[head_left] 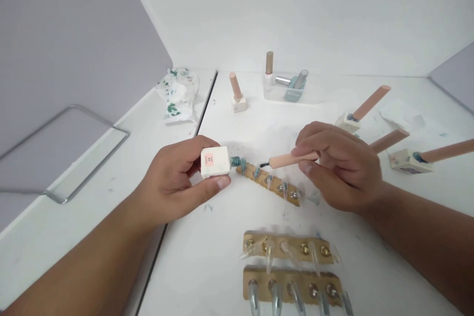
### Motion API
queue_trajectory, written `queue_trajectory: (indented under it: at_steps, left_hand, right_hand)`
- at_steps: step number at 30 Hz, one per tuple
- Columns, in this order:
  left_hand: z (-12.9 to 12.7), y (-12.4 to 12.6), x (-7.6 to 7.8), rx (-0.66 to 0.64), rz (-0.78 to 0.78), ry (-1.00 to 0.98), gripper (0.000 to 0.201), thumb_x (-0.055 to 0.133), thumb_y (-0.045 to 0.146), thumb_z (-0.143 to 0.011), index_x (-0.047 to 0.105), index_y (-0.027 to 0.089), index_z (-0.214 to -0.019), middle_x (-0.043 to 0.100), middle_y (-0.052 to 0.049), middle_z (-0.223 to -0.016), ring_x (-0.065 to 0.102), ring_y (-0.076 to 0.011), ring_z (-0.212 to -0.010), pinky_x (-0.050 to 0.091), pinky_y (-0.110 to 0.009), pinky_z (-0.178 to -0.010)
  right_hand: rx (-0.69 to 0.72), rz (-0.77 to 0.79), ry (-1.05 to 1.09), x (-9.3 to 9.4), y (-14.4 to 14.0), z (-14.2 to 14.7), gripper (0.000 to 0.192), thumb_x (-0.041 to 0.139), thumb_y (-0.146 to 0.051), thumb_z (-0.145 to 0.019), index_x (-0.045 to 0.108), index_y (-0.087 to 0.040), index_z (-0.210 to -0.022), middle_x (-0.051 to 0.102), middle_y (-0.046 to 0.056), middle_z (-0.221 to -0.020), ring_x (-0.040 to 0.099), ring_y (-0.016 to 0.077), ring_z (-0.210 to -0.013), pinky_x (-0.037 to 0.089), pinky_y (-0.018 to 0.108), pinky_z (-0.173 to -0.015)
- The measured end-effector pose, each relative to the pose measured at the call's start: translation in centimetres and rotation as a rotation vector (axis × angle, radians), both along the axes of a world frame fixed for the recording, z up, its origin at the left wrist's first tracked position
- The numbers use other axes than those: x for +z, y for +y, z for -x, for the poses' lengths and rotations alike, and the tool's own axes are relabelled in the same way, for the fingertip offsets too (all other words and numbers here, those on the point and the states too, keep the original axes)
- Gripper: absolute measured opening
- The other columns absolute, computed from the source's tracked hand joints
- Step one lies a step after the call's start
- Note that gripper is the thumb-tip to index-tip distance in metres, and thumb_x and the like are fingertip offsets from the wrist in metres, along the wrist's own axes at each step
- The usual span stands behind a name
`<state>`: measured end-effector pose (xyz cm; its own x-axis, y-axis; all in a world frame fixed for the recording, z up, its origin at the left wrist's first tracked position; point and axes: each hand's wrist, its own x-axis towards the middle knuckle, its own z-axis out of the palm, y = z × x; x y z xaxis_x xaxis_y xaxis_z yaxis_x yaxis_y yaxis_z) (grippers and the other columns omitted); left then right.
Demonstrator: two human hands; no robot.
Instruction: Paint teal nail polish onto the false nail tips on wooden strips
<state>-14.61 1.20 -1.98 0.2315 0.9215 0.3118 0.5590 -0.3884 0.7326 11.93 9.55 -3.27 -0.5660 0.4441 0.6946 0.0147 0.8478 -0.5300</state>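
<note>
Tilting the polish bottle (pixel 215 162) sideways, left hand (pixel 174 182) clamped on it, neck toward three o'clock, meets the brush (pixel 287 160) the right hand (pixel 340 168) pinches.

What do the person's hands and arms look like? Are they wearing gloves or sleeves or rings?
Both are bare. The left hand and the right hand have no gloves, and no rings show on the fingers. The forearms are uncovered too: no sleeves reach into view, and no watch or bracelet shows at either wrist. The fingernails that show look short and plain.
</note>
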Motion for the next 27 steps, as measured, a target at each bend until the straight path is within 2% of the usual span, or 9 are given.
queue_trajectory:
  at_steps: [6, 11, 14, 19, 24, 27]
  left_hand:
    - [-0.08, 0.09, 0.01, -0.012, 0.010, -0.023, 0.008, 0.065, 0.027, -0.086, 0.061, 0.022, -0.090, 0.058, 0.001, -0.071, 0.048, -0.0120, -0.060, 0.037, -0.026, -0.050]
    - [-0.16, 0.10, 0.06, -0.019, 0.012, -0.039, 0.007, 0.065, 0.026, -0.086, 0.061, 0.021, -0.089, 0.057, 0.001, -0.070, 0.048, -0.0122, -0.060, 0.037, -0.026, -0.049]
    - [-0.10, 0.09, 0.04, -0.024, 0.006, -0.039, 0.007, 0.065, 0.026, -0.086, 0.062, 0.021, -0.090, 0.056, 0.001, -0.070, 0.047, -0.0116, -0.059, 0.037, -0.026, -0.049]
    - [0.05, 0.13, -0.02, -0.020, -0.009, 0.001, 0.008, 0.064, 0.026, -0.087, 0.061, 0.019, -0.091, 0.062, -0.001, -0.077, 0.052, -0.0121, -0.063, 0.039, -0.025, -0.053]
    - [-0.07, 0.21, 0.05, -0.038, -0.005, -0.025, 0.008, 0.064, 0.026, -0.088, 0.060, 0.020, -0.090, 0.057, 0.002, -0.072, 0.049, -0.0108, -0.061, 0.040, -0.023, -0.053]
    - [-0.16, 0.22, 0.33, -0.042, -0.005, -0.038, 0.006, 0.063, 0.025, -0.089, 0.059, 0.020, -0.088, 0.055, 0.003, -0.071, 0.046, -0.0089, -0.059, 0.037, -0.021, -0.051]
  right_hand:
    - [0.020, -0.004, -0.054, -0.13, -0.04, 0.03, 0.026, 0.051, 0.000, -0.076, 0.055, -0.022, -0.089, 0.047, -0.001, -0.066, 0.044, 0.0142, -0.059, 0.036, 0.030, -0.050]
    - [0.014, -0.010, -0.008, -0.08, 0.05, 0.17, 0.028, 0.053, 0.000, -0.076, 0.057, -0.022, -0.093, 0.049, -0.001, -0.067, 0.050, 0.0148, -0.060, 0.039, 0.030, -0.050]
    - [0.025, -0.026, -0.045, 0.00, 0.09, 0.16, 0.026, 0.052, -0.001, -0.076, 0.056, -0.022, -0.090, 0.046, -0.002, -0.066, 0.046, 0.0145, -0.059, 0.038, 0.030, -0.050]
    - [0.031, -0.015, -0.009, 0.11, 0.04, 0.26, 0.028, 0.051, 0.001, -0.076, 0.055, -0.021, -0.094, 0.047, -0.001, -0.068, 0.050, 0.0147, -0.061, 0.040, 0.030, -0.051]
    - [-0.041, -0.030, -0.022, -0.15, 0.08, 0.43, 0.026, 0.051, 0.000, -0.078, 0.055, -0.021, -0.093, 0.049, -0.001, -0.068, 0.048, 0.0143, -0.061, 0.039, 0.030, -0.052]
    - [-0.038, -0.036, -0.015, -0.36, 0.10, 0.45, 0.026, 0.053, -0.001, -0.079, 0.056, -0.021, -0.096, 0.051, 0.000, -0.071, 0.049, 0.0150, -0.064, 0.040, 0.030, -0.054]
